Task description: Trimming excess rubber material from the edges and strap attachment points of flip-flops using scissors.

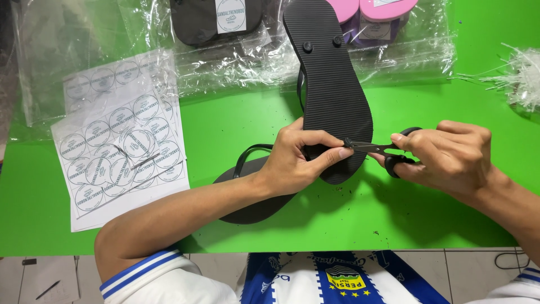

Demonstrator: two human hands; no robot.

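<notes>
A black flip-flop (332, 73) lies sole-up on the green table (225, 124), its toe end pointing toward me. My left hand (298, 157) grips that near end, thumb and fingers pinching the rubber. My right hand (444, 155) holds small black scissors (382, 149) with the blades pointing left, their tips at the sandal's toe plug beside my left fingertips. A second black flip-flop (253, 197) lies flat under my left wrist, its strap arching up beside the hand.
Sheets of round white stickers (121, 146) lie at the left. Clear plastic bags (236, 62) with packaged sandals, black and pink, line the far edge. A bundle of thin clear plastic ties (520, 76) sits at the far right. Small black scraps dot the table in front of me.
</notes>
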